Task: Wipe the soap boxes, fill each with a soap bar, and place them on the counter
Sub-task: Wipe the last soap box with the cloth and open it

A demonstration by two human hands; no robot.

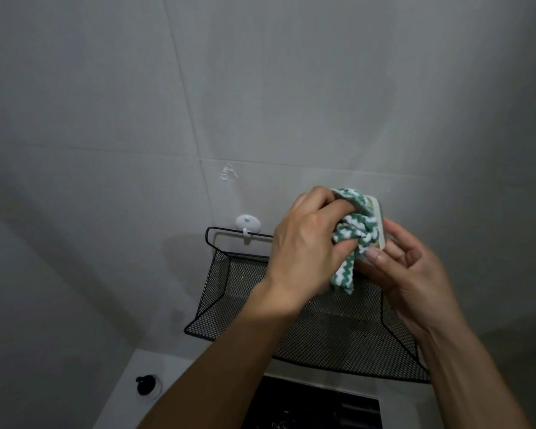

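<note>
The left hand (pixel 307 239) bunches a green-and-white zigzag-woven cloth (pixel 355 235) in curled fingers and presses it against the soap box (pixel 378 222). The right hand (pixel 415 270) grips that pale, rounded-corner box from below, above a black wire-mesh shelf (pixel 338 335) mounted on grey wall tiles (pixel 260 88). A round white hook (pixel 247 225) carries the shelf frame.

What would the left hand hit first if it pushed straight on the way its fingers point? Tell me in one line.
Most likely the soap box: the left hand grips the green-and-white cloth and its fingers point right, into the box held by the right hand. Depth is unclear.
</note>
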